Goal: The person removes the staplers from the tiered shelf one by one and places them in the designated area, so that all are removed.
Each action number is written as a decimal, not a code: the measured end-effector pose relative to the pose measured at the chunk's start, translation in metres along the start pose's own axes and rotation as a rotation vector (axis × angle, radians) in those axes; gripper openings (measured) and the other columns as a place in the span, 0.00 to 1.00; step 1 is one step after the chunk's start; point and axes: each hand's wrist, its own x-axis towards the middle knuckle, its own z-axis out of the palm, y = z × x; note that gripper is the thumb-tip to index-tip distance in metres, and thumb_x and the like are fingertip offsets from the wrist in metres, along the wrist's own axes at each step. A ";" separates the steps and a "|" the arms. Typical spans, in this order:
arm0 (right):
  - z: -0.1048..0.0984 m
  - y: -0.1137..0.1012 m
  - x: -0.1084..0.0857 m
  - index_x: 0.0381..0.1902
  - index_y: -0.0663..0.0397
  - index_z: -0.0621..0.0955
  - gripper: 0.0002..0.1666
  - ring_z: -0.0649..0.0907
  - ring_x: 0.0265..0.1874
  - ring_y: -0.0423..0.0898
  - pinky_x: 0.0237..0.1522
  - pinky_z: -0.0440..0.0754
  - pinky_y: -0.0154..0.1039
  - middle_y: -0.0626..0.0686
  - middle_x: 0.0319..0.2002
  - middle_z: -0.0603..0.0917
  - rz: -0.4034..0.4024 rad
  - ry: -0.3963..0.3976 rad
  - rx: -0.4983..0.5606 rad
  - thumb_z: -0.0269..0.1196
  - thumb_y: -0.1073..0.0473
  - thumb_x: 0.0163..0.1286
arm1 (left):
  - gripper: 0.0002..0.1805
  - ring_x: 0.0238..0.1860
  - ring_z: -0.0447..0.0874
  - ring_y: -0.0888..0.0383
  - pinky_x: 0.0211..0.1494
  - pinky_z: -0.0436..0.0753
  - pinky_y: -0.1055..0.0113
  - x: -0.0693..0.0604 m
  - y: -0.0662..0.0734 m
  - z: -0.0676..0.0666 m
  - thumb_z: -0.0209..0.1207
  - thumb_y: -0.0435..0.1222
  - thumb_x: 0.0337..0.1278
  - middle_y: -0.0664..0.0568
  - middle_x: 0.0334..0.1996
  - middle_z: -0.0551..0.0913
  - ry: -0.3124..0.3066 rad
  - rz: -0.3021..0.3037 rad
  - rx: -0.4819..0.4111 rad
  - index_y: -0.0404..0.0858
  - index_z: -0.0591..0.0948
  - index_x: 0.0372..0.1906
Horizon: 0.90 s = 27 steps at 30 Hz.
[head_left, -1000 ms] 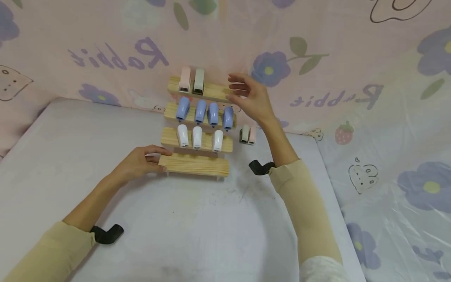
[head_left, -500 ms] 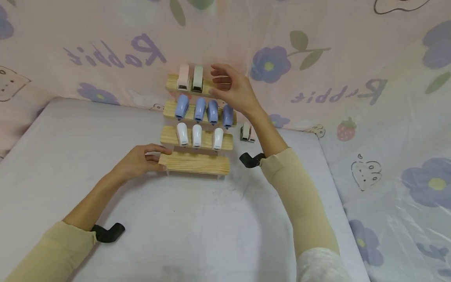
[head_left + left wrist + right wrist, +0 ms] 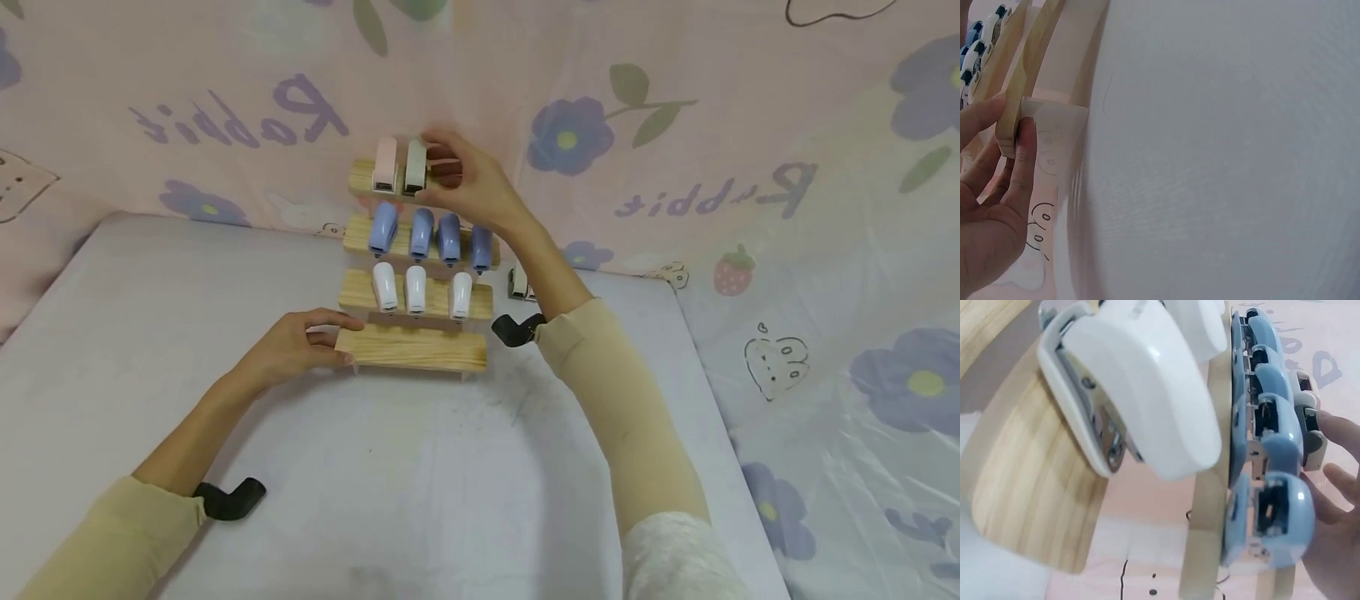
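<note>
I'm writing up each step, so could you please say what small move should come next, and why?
Probably the right hand should secure a pinch on the grey-green stapler on the top shelf: the hand's fingers curl beside it, while the left hand holds the bottom shelf.

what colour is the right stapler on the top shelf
Pale grey-green; the right stapler shows best in the head view.

You see pale, smooth wood with visible grain and a low sheen on the front step (image 3: pixel 412 347); its support (image 3: pixel 1054 115) looks like clear plastic. Your white stapler (image 3: pixel 1166 406) and blue stapler (image 3: pixel 1294 519) look like glossy plastic, with bare metal parts (image 3: pixel 1260 465) inside. Your sleeve (image 3: pixel 622 417) is matt cloth; the wall sheet (image 3: pixel 465 75) looks thin and faintly shiny.
</note>
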 end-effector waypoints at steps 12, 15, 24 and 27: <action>0.006 0.000 0.005 0.74 0.49 0.64 0.47 0.78 0.57 0.43 0.57 0.74 0.33 0.51 0.65 0.73 0.031 0.003 -0.065 0.74 0.59 0.60 | 0.28 0.48 0.82 0.52 0.48 0.78 0.65 -0.002 0.002 -0.001 0.73 0.36 0.51 0.45 0.65 0.73 -0.002 0.008 0.014 0.40 0.80 0.59; 0.006 0.000 0.005 0.73 0.50 0.66 0.46 0.78 0.56 0.44 0.57 0.75 0.34 0.52 0.64 0.75 0.020 0.009 -0.056 0.74 0.59 0.61 | 0.28 0.48 0.82 0.53 0.48 0.78 0.65 -0.002 0.002 -0.001 0.72 0.35 0.52 0.45 0.64 0.73 -0.006 0.014 0.010 0.40 0.80 0.60; 0.007 -0.010 -0.001 0.71 0.54 0.69 0.42 0.79 0.56 0.45 0.58 0.75 0.38 0.55 0.60 0.78 0.029 0.040 0.018 0.73 0.63 0.60 | 0.28 0.45 0.84 0.54 0.46 0.79 0.65 -0.003 0.003 0.000 0.72 0.34 0.52 0.41 0.60 0.77 0.001 -0.013 0.005 0.40 0.79 0.60; 0.005 -0.023 -0.010 0.70 0.56 0.69 0.41 0.80 0.56 0.48 0.59 0.75 0.39 0.57 0.59 0.78 0.043 0.046 0.041 0.72 0.65 0.61 | 0.28 0.45 0.84 0.53 0.46 0.80 0.65 -0.003 0.003 0.001 0.72 0.34 0.52 0.41 0.60 0.77 0.004 -0.015 0.001 0.40 0.79 0.60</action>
